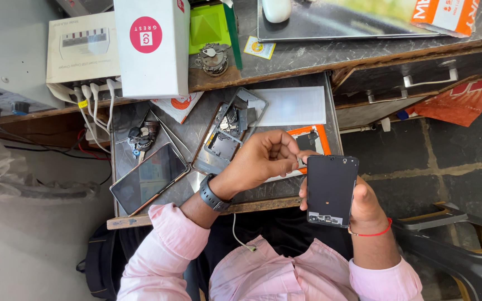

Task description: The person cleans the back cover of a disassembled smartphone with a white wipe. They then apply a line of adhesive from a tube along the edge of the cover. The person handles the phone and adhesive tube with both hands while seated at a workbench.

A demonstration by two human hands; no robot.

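Holding black phone panel (332, 189) upright above counter's (308, 61) near edge, right hand (364, 209) wraps it for steadiness; left hand (263, 159) fingers (292, 158) pressed together, pinching panel's top corner. Opened phone (227, 131) lies mid-counter.

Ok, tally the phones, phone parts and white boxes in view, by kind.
Closed phone: 1
Opened phone: 1
Black panel, held in the right hand: 1
White box: 2
Total: 5
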